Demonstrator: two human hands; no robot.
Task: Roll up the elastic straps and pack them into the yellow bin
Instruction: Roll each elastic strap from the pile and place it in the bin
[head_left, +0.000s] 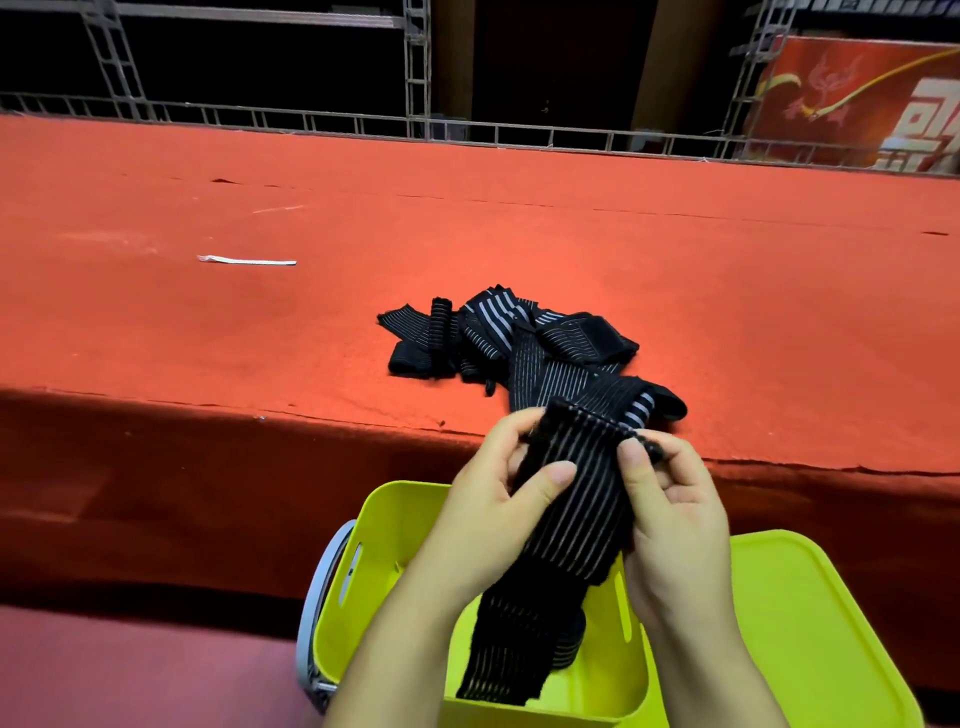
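Strap (571, 499) pinched by both hands' fingers over yellow bin (363, 545); banner writing unreadable.

Both hands hold one black striped elastic strap (571, 499) just above the yellow bin (374, 551): the left hand (493, 514) pinches its left edge with the thumb laid across the fabric, and the right hand (670, 514) pinches its right edge. The strap's lower end hangs down into the bin. Beyond the bin, on the red-covered desk (260, 332), a loose pile of straps (498, 338) lies near the front edge. Far left of the pile rests a small white strip (247, 260). A second yellow container (810, 623) sits right of the bin.
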